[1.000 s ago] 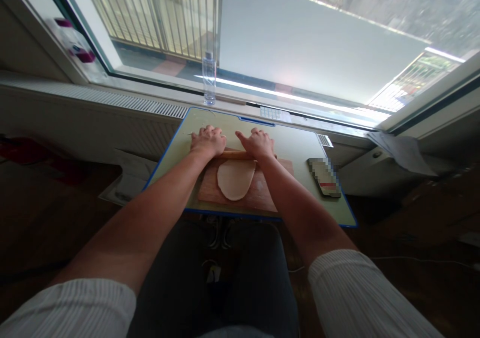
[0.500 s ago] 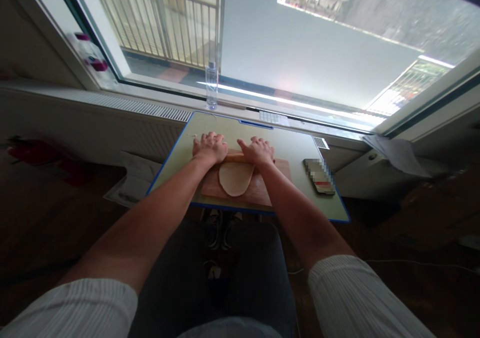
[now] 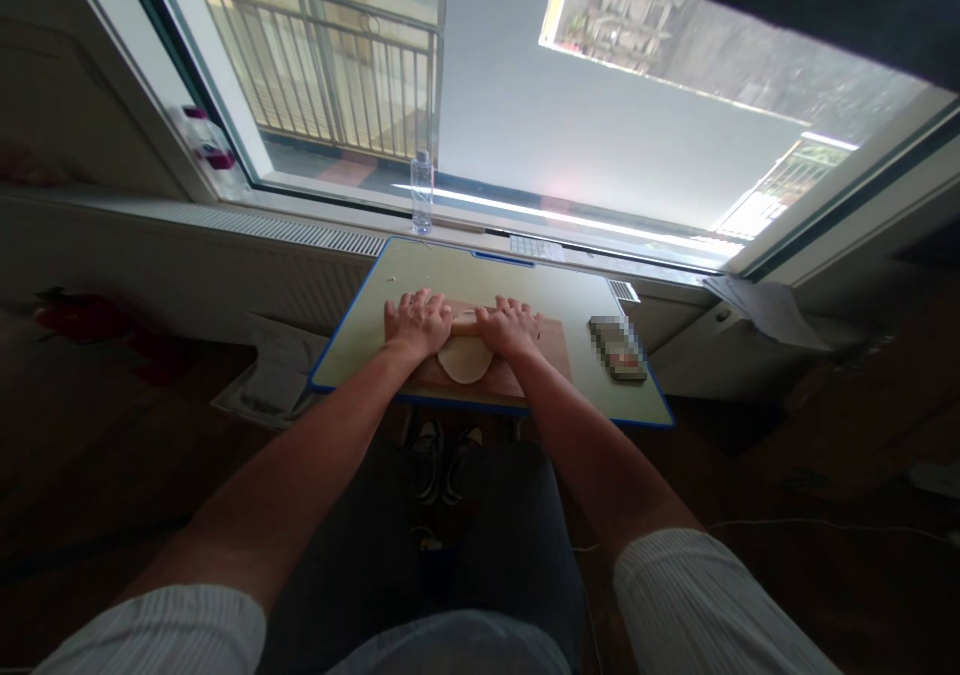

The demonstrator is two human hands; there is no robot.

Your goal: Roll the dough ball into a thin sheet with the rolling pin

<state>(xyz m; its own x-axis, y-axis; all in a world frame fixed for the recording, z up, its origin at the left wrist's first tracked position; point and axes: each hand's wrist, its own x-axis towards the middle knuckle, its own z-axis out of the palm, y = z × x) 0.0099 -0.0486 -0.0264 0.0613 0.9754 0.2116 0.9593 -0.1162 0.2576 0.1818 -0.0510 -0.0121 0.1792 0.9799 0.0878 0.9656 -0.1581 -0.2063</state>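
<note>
A wooden rolling pin [image 3: 464, 326] lies crosswise over a flattened sheet of pale dough [image 3: 465, 361]. My left hand [image 3: 418, 323] presses on its left end, palm down with the fingers reaching over it. On the right end, my right hand [image 3: 510, 327] bears down in the same way. Most of the pin is hidden under both hands. Rounded dough shows on my side of the pin, and a thin strip shows beyond it. Under the dough is a wooden board [image 3: 551, 355].
The board rests on a small pale green table [image 3: 592, 300] with a blue edge. A phone [image 3: 619, 348] lies at its right side. Behind, a clear bottle [image 3: 421, 193] stands on the windowsill. Papers [image 3: 769, 307] hang over the right cabinet.
The rolling pin has rolled a little toward me over the dough, both hands moving with it. Less dough shows on the near side. The whole view has shifted slightly.
</note>
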